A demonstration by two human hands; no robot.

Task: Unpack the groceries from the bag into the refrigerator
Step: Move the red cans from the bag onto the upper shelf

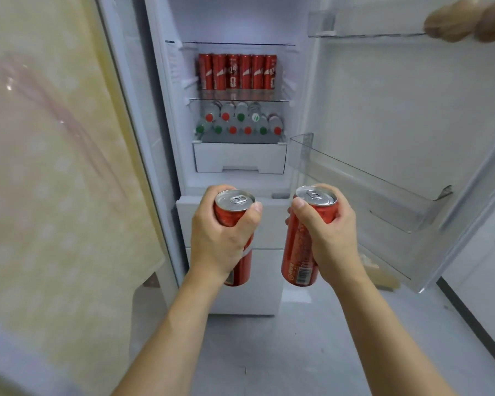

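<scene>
- Before the open refrigerator, a red can is held upright, wrapped by the left hand.
- A second red can is gripped by the right hand, tilted slightly.
- Six cans are lined on the upper shelf.

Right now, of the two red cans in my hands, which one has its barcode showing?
The can in the right hand: its barcode faces the camera near the bottom. The left hand hides most of its can; no barcode is visible there.
</scene>
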